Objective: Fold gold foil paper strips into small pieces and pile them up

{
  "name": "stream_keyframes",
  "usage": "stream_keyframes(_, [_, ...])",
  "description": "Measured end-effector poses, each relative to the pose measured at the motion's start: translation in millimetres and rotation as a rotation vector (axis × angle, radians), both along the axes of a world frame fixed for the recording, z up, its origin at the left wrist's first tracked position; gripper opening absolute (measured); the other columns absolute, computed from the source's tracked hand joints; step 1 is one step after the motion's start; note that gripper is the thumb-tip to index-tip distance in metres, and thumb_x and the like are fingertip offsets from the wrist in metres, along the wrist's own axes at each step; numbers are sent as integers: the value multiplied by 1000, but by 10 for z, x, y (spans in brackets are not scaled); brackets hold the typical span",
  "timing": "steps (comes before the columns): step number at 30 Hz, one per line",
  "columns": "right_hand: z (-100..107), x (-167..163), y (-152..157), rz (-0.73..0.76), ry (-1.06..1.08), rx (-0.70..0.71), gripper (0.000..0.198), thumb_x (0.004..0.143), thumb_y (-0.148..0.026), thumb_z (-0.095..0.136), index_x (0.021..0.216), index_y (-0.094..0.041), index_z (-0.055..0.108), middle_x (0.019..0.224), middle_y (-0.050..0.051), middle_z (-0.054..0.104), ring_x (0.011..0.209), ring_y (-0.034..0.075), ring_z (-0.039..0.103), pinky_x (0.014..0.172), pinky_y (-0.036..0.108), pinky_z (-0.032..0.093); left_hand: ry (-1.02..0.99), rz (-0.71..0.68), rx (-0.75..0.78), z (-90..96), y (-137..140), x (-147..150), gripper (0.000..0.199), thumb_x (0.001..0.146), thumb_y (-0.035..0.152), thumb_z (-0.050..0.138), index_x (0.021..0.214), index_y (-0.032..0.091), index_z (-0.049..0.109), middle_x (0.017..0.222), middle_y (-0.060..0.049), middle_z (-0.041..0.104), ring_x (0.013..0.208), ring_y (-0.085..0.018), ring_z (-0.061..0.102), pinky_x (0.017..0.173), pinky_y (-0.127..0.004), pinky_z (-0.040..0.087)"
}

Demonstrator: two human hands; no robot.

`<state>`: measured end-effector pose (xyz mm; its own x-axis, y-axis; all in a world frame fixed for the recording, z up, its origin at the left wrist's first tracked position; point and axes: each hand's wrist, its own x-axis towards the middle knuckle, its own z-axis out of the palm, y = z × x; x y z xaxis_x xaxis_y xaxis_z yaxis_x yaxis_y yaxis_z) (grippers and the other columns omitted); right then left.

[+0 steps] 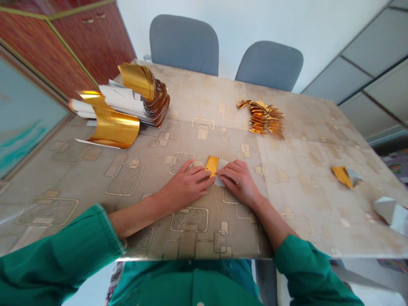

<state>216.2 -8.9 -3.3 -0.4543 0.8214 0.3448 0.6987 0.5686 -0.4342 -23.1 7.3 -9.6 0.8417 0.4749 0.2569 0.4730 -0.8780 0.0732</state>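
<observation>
A small piece of gold paper [212,163], white on its other side, lies partly folded on the table in front of me. My left hand [190,187] has its fingers closed together on the left edge of the gold part. From the other side, my right hand [238,180] presses curled fingers on the paper near its white part. The fingertips of both hands nearly meet at the fold. Part of the paper is hidden beneath my right hand.
A tall stack of gold and white paper sheets [145,91] stands at the back left, with a curled gold sheet [117,127] beside it. Folded gold pieces [266,117] lie in a pile at the back right. Loose folded papers [342,176] rest at the right. Two grey chairs [185,44] stand behind the table.
</observation>
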Motion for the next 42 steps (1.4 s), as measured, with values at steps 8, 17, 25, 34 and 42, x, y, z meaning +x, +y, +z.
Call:
stream_keyframes(8, [62, -150, 78, 4, 31, -114, 12, 94, -31, 65, 86, -22, 66, 83, 2, 70, 83, 18, 59, 80, 34, 38, -22, 68, -10, 61, -70, 19, 29, 93, 24, 61, 123, 22, 60, 127, -8, 59, 117, -25, 54, 113, -50, 30])
stream_keyframes(17, [88, -263, 331, -81, -92, -248, 17, 83, -27, 77, 72, -21, 65, 72, 0, 68, 70, 15, 53, 67, 30, 32, 22, 99, 30, 89, -91, 31, 26, 93, 27, 60, 119, 23, 63, 90, -5, 55, 90, -22, 52, 100, -47, 41])
stream_keyframes(25, [58, -383, 305, -279, -182, -186, 26, 84, -35, 74, 66, -20, 62, 68, 1, 65, 73, 18, 51, 66, 32, 26, 7, 100, 32, 69, -113, 28, 27, 95, 24, 57, 121, 23, 63, 109, -8, 60, 103, -24, 54, 106, -48, 36])
stream_keyframes(34, [-2, -138, 51, -166, -22, -89, 14, 91, -32, 67, 82, -23, 67, 78, 1, 66, 83, 20, 55, 81, 36, 32, -5, 72, -45, 96, -70, -11, 31, 96, 28, 57, 127, 25, 61, 123, -5, 64, 112, -24, 56, 114, -52, 27])
stream_keyframes(42, [11, -154, -141, 10, -81, 1, 14, 97, -29, 58, 98, -25, 71, 94, 3, 70, 91, 19, 56, 89, 38, 34, -48, 52, -84, 89, -7, -54, 36, 95, 33, 58, 127, 17, 61, 123, -8, 67, 113, -26, 57, 117, -54, 22])
